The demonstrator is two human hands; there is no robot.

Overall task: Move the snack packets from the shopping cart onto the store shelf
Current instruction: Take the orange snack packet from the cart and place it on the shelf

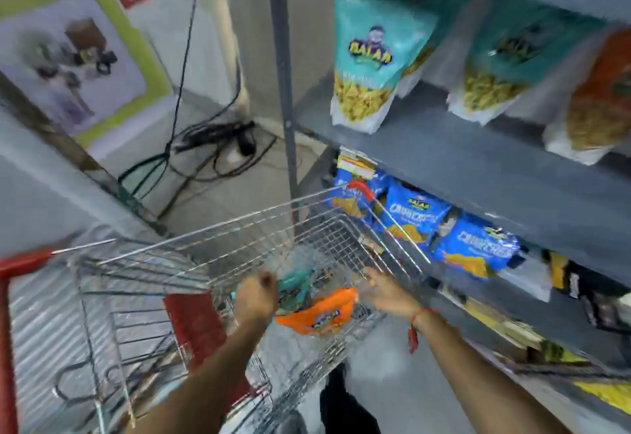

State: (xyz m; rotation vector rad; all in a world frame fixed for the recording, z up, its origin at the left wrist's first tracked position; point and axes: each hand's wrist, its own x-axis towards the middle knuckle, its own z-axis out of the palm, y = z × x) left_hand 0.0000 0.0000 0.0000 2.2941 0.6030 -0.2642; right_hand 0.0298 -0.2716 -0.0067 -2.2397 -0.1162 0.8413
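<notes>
While both hands are lowered into the silver wire shopping cart (pixel 307 221), the orange snack packet (pixel 319 314) lies on its floor beside a teal packet (pixel 293 288). The left hand (pixel 256 298) appears curled shut, holding nothing certain; the right hand (pixel 387 292) is spread beside the orange packet. A top-edge grip is advised before lifting to the grey metal shelf (pixel 478 163).

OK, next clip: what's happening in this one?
A person is restocking a store shelf from a wire shopping cart. Both hands are down in the cart: the left hand and right hand flank an orange snack packet and a teal one. Blur hides whether either has a grip.
</notes>
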